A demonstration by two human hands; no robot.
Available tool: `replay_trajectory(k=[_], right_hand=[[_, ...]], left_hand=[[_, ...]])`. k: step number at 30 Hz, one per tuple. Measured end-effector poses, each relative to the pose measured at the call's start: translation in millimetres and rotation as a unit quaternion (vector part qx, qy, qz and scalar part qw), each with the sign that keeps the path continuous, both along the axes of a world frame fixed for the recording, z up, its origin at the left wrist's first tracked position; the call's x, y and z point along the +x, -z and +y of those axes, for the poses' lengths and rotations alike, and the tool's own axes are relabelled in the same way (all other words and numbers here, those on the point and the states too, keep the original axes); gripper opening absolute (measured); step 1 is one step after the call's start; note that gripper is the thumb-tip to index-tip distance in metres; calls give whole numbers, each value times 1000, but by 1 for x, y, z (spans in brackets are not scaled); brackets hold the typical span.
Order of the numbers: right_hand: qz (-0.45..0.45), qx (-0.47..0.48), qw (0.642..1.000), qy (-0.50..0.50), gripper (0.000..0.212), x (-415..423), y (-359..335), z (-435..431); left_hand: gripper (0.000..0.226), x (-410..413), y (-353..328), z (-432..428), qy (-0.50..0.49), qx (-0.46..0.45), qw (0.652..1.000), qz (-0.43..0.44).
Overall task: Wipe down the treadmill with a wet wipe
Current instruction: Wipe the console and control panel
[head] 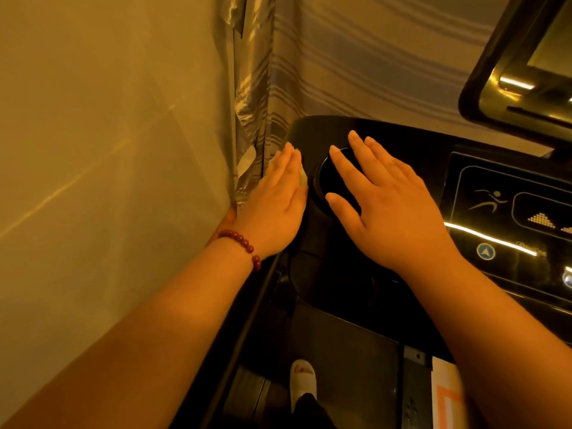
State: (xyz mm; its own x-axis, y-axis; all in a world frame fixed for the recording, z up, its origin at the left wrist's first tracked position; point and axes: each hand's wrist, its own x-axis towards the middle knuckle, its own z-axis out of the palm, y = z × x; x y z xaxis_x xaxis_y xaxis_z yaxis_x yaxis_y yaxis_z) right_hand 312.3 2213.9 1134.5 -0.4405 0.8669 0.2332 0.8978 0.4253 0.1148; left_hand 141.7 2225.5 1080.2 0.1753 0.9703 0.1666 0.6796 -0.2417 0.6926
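The bare left forearm, with a dark red bead bracelet at the wrist, leads to the left hand. Flat and straight-fingered, it presses a pale wet wipe onto the glossy black treadmill console, at nine o'clock from a round black recess. The right hand is released, fingers spread over that recess, and a striped grey curtain hangs at twelve o'clock.

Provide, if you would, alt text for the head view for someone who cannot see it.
A left hand presses a pale wet wipe flat on the left edge of a black treadmill console, while the right hand rests open over a round recess.
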Motion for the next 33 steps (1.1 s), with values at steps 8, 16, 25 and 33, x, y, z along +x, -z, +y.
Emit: replay_trajectory(k=[8,16,25,33], right_hand=[[-5,3,1000,2,64,0,0,1],[4,-2,1000,2,64,0,0,2],[5,0,1000,5,63,-1,-1,2],[10,-8,1000,7,63,-2,-1,4]], left_hand=[[52,-6,13,-22,48,63,996,49],[54,-6,6,-3,49,43,997,34],[53,-5,-6,56,43,35,998,-19],[52,-12,10,35,96,98,990,-35]])
